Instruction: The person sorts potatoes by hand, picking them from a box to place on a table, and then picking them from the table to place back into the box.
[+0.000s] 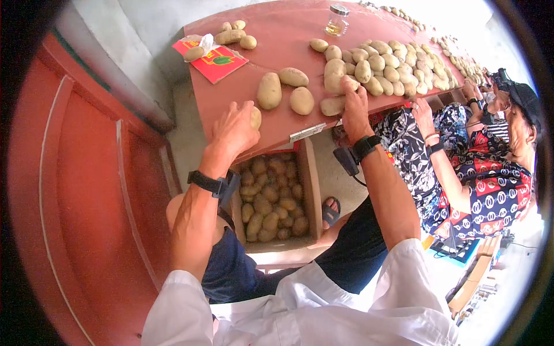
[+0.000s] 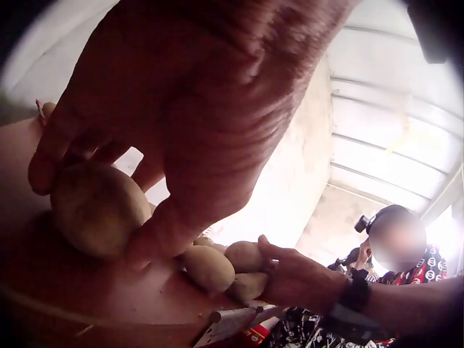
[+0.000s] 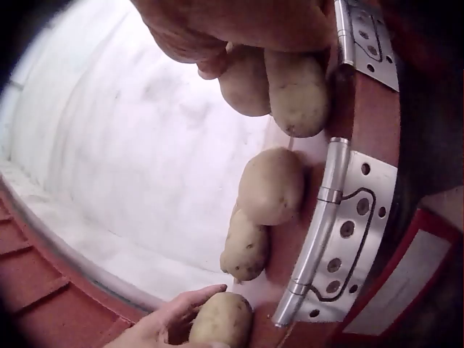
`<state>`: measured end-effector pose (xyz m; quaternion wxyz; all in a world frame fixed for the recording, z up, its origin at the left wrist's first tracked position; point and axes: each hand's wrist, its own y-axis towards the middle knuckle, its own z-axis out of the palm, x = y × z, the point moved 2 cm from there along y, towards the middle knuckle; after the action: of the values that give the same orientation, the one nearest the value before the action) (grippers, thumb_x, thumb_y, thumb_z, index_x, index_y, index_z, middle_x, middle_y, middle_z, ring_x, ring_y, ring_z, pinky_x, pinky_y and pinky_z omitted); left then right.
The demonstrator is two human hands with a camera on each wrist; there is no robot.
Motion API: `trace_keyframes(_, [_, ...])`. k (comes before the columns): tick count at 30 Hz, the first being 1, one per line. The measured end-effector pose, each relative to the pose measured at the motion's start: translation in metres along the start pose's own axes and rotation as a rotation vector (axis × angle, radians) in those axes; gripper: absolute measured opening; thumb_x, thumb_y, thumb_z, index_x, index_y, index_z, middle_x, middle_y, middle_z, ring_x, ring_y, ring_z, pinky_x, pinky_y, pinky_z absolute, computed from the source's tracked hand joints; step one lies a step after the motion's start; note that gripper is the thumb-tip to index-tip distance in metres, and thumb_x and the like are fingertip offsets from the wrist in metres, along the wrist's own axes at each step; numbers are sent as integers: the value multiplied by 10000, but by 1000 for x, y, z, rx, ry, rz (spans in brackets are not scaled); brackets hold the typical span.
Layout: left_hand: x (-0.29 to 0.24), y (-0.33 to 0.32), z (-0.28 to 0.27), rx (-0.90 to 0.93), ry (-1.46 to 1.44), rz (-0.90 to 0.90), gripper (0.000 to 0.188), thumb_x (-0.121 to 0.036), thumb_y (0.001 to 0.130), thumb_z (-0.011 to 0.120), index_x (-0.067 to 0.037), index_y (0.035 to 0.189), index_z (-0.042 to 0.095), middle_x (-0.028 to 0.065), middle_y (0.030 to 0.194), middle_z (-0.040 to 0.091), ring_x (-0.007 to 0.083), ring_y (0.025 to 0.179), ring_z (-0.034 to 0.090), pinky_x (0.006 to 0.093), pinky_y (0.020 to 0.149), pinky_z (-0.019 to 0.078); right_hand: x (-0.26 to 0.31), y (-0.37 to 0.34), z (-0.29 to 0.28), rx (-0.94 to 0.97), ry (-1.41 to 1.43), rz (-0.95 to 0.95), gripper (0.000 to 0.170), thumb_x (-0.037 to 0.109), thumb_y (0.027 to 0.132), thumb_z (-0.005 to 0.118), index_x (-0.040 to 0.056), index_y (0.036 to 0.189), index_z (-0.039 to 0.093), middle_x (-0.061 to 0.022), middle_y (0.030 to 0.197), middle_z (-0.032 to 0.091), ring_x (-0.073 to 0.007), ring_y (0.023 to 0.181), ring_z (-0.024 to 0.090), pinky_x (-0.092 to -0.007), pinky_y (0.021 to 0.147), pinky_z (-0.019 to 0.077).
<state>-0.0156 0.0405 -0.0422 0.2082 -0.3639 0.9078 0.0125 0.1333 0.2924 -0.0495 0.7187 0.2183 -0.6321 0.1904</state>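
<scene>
At the table's near edge, my left hand (image 1: 234, 130) grips a potato (image 2: 100, 210), fingers on one side and thumb on the other. My right hand (image 1: 355, 109) reaches to the near corner of the potato pile, its fingers curled over a potato (image 3: 245, 80) that it partly hides. Another potato (image 3: 299, 94) lies beside that one, below the right hand. Between the two hands rest an upright-looking large potato (image 1: 269, 91), a longer potato (image 1: 293, 76) and a rounder potato (image 1: 302, 101).
A box (image 1: 314, 196) of potatoes stands below the red table (image 1: 259, 49). Metal hinges (image 1: 307, 132) line the table's edge. Farther back are a red packet (image 1: 216, 64), several potatoes and a glass jar (image 1: 337, 22). Another person (image 1: 490, 167) sits at the right.
</scene>
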Motion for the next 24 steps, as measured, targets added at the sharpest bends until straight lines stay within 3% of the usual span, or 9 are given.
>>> trace_keyframes(3, [0, 0, 0, 11, -6, -6, 733, -240, 819, 741, -116, 1488, 471, 256, 1445, 512, 459, 1302, 543, 537, 1078, 466, -10, 6, -8, 52, 97, -3, 606, 438, 1019, 631, -35, 1377, 503, -114, 1229, 633, -205, 1058, 638, -343, 894, 553])
trace_keyframes(5, [1, 0, 1, 12, -9, -6, 740, -243, 821, 747, -108, 1493, 467, 261, 1457, 507, 455, 1315, 535, 528, 1089, 461, -18, 12, -15, 103, -44, -154, 553, 408, 1051, 596, -50, 1356, 538, -114, 1237, 649, -213, 1064, 661, -358, 912, 565])
trace_keyframes(8, [7, 1, 6, 11, -33, 4, 776, -266, 823, 773, -85, 1506, 453, 272, 1452, 516, 448, 1332, 524, 512, 1107, 449, -10, 18, -9, 45, 290, 89, 490, 361, 1073, 567, -47, 1345, 562, -126, 1263, 655, -227, 1103, 669, -380, 938, 577])
trace_keyframes(10, [10, 1, 9, -91, -35, 85, 671, -250, 836, 766, -79, 1424, 492, 228, 1407, 535, 438, 1296, 543, 576, 1024, 477, -6, 17, -8, 112, 320, 72, 486, 354, 1074, 565, -40, 1358, 557, -128, 1280, 651, -232, 1121, 666, -386, 950, 578])
trace_keyframes(14, [8, -4, 2, -60, -77, 78, 753, -303, 833, 800, -75, 1470, 468, 225, 1427, 530, 422, 1329, 523, 572, 1041, 468, -4, 16, -1, 168, 336, 13, 481, 381, 1066, 570, -28, 1317, 572, -122, 1240, 652, -223, 1092, 667, -377, 914, 585])
trace_keyframes(16, [5, -6, -1, -112, -64, 68, 809, -322, 831, 819, -51, 1502, 459, 252, 1424, 546, 433, 1315, 535, 495, 1111, 436, 4, 11, 5, 144, 363, 5, 495, 410, 1062, 565, -39, 1269, 588, -117, 1178, 658, -207, 1031, 680, -355, 848, 599])
trace_keyframes(17, [5, -5, 1, -112, -64, 68, 809, -322, 831, 819, -51, 1502, 459, 252, 1424, 546, 433, 1315, 535, 495, 1111, 436, 7, 8, 8, 168, 418, 50, 474, 379, 1064, 575, -20, 1320, 568, -118, 1246, 646, -222, 1111, 655, -377, 936, 574])
trace_keyframes(19, [2, -4, -1, -346, -127, 278, 739, -308, 853, 810, -32, 1463, 497, 228, 1380, 578, 405, 1270, 572, 480, 1083, 459, 15, 0, 15, 191, 473, 95, 465, 349, 1067, 585, -2, 1371, 548, -119, 1314, 634, -237, 1191, 630, -399, 1025, 550])
trace_keyframes(24, [-32, -8, -14, -374, -404, 498, 624, -296, 866, 802, -22, 1370, 559, 214, 1263, 646, 376, 1166, 639, 442, 991, 516, 38, -31, 43, 377, 663, 196, 466, 376, 1060, 593, 31, 1370, 541, -104, 1301, 630, -244, 1174, 624, -410, 1029, 537])
